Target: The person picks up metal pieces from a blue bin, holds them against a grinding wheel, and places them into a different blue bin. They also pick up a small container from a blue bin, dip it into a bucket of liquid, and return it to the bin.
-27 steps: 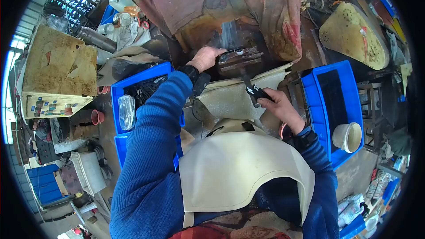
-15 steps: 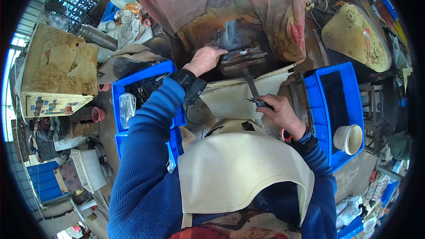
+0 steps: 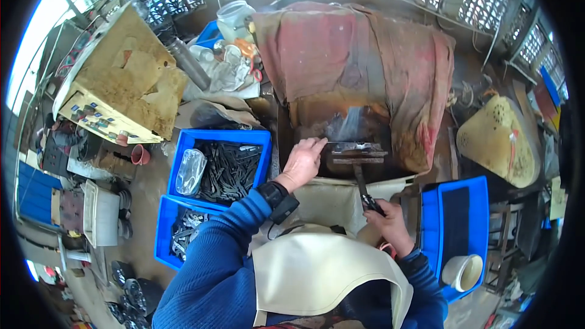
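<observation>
My left hand (image 3: 303, 161) reaches forward with fingertips together at the left end of a thin metal piece (image 3: 352, 146). That piece lies along a crosswise metal rest (image 3: 359, 160), and its far side shows a bright glint. Whitish spray or mist (image 3: 348, 123) rises just behind it, below a draped stained red cloth (image 3: 326, 55). From the rest, a dark bar (image 3: 361, 183) runs back toward me. My right hand (image 3: 391, 224) is closed around a black handle-like part at the bar's near end; the fingers hide whether the two are joined.
On the left, a blue bin (image 3: 266, 161) holds many dark metal parts and a clear plastic container (image 3: 191, 170); another blue bin (image 3: 159, 231) is nearer. At right, a blue tub (image 3: 430, 231) carries a whitish bucket (image 3: 461, 272). A stained box (image 3: 131, 79) stands far left.
The view has tilted up, showing more of the lattice wall and bins. Both hands stay at the metal piece and the black handle-like part; the spray continues.
</observation>
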A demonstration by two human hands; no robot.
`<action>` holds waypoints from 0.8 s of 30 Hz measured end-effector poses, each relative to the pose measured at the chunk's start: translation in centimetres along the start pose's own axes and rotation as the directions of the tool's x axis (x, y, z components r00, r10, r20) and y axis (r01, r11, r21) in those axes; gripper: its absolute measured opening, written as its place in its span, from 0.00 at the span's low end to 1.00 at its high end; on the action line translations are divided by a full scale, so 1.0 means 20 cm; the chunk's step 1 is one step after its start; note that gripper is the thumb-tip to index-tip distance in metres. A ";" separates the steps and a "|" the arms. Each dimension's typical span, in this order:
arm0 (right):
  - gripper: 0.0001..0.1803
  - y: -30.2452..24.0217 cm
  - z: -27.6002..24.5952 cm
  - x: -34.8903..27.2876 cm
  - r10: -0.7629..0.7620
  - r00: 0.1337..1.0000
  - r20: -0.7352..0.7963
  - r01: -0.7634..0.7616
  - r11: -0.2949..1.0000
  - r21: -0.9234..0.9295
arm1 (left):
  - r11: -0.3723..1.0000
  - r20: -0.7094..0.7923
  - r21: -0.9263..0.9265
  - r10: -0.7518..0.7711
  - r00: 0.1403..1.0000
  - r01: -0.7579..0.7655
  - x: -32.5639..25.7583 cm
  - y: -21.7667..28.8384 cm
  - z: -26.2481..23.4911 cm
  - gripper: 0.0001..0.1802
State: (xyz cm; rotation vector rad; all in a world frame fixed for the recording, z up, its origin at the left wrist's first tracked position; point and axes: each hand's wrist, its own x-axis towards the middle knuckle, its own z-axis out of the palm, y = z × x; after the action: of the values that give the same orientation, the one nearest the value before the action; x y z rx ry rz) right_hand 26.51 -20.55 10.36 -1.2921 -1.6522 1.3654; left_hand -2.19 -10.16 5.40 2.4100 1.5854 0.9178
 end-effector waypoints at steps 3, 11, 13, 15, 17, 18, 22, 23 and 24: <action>0.09 -0.10 -0.03 0.10 -0.069 0.994 -0.080 0.067 0.997 -0.031 | 0.995 0.024 -0.021 -0.095 0.995 0.096 -0.01 0.01 0.04 0.28; 0.07 -0.46 -0.08 0.65 -0.247 0.903 -0.351 0.220 0.969 -0.115 | 0.986 0.061 0.051 -0.161 0.985 0.158 -0.02 0.02 0.04 0.29; 0.07 -0.47 -0.12 0.82 -0.284 0.882 -0.375 0.258 0.959 -0.119 | 0.980 0.088 0.054 -0.195 0.977 0.191 -0.03 0.03 0.04 0.29; 0.08 -0.47 -0.17 0.99 -0.264 0.894 -0.363 0.240 0.965 -0.110 | 0.979 0.096 0.055 -0.201 0.975 0.196 -0.04 0.03 0.03 0.28; 0.10 -0.47 -0.20 1.13 -0.239 0.905 -0.352 0.217 0.971 -0.099 | 0.975 0.088 0.057 -0.221 0.971 0.217 -0.05 0.02 0.04 0.28; 0.10 -0.46 -0.21 1.18 -0.211 0.918 -0.335 0.194 0.977 -0.084 | 0.971 0.084 0.059 -0.237 0.968 0.232 -0.06 0.02 0.04 0.27; 0.09 -0.50 -0.23 1.31 -0.136 0.943 -0.304 0.130 0.991 -0.038 | 0.967 0.111 0.078 -0.249 0.962 0.242 -0.06 0.03 0.03 0.27; 0.10 -0.52 -0.24 1.33 -0.110 0.947 -0.301 0.107 0.994 -0.025 | 0.969 0.109 0.080 -0.242 0.964 0.234 -0.06 0.03 0.03 0.27; 0.11 -0.53 -0.25 1.34 -0.084 0.952 -0.296 0.084 0.996 -0.013 | 0.968 0.113 0.084 -0.247 0.962 0.238 -0.06 0.04 0.03 0.27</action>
State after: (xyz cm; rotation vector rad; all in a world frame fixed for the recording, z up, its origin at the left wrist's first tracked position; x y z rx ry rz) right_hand 19.31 6.61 18.75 -1.3371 -1.4824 1.0619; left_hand -1.60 -11.40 4.69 2.2000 1.8411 0.6682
